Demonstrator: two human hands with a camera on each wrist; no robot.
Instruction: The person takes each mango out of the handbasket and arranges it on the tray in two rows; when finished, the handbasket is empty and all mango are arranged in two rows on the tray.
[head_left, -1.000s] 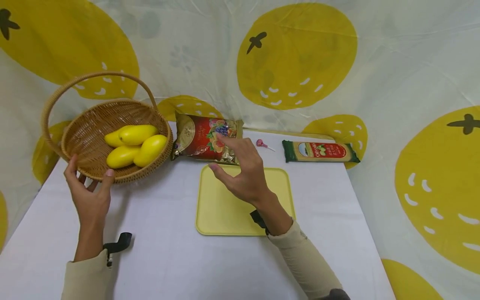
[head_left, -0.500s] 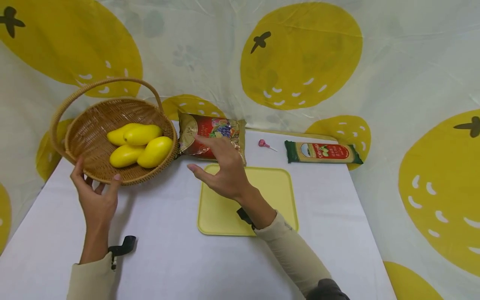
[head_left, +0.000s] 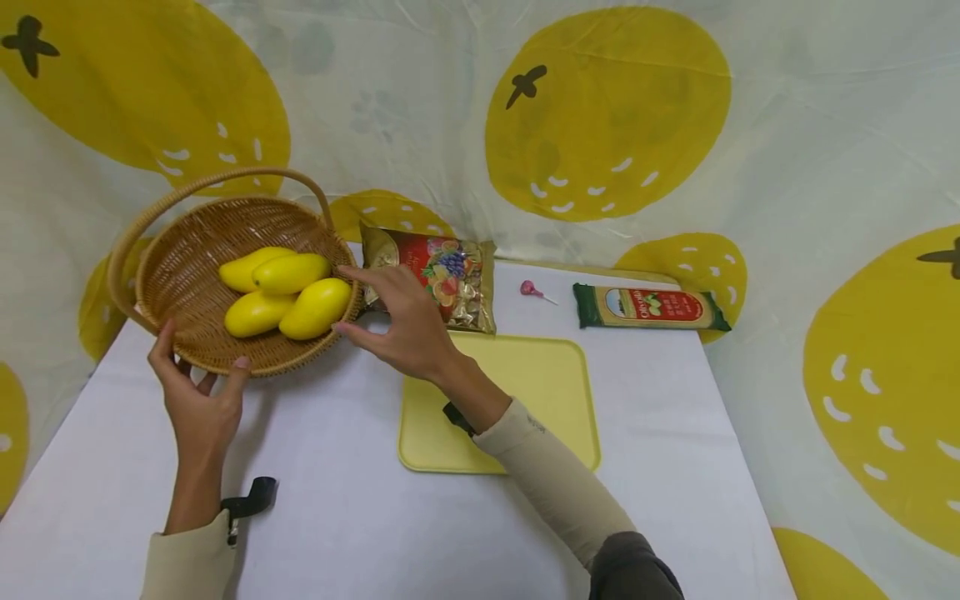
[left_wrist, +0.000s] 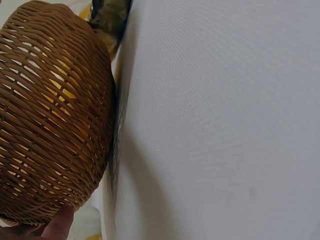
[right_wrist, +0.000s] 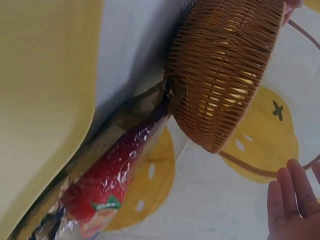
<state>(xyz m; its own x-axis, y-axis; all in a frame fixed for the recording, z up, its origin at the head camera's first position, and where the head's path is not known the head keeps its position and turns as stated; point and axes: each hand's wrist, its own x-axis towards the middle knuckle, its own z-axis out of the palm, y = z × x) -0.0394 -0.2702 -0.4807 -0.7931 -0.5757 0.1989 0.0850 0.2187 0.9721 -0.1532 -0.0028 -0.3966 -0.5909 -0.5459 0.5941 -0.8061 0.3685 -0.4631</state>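
Observation:
A wicker basket (head_left: 183, 279) with a tall arched handle stands at the left, its opening tilted toward me. Several yellow mangoes (head_left: 315, 308) lie together inside it. My left hand (head_left: 201, 412) grips the near-left rim, thumb on the near side and fingers around the edge. In the left wrist view the woven underside (left_wrist: 50, 120) fills the left, with a fingertip (left_wrist: 61, 222) against it. My right hand (head_left: 408, 325) reaches to the right rim, thumb and fingers spread apart. From the right wrist view, its straight fingers (right_wrist: 295, 195) are apart from the weave.
A red and gold candy bag (head_left: 465, 283) lies behind my right hand, partly covered by it. Below that arm is a yellow tray (head_left: 540, 400). A pink lollipop (head_left: 529, 289) and a green-ended Olivoila packet (head_left: 652, 307) lie along the back edge, near the patterned curtain.
My right hand has moved left from over the candy bag to the basket's right rim. The basket's handle has tipped lower while my left hand keeps its hold.

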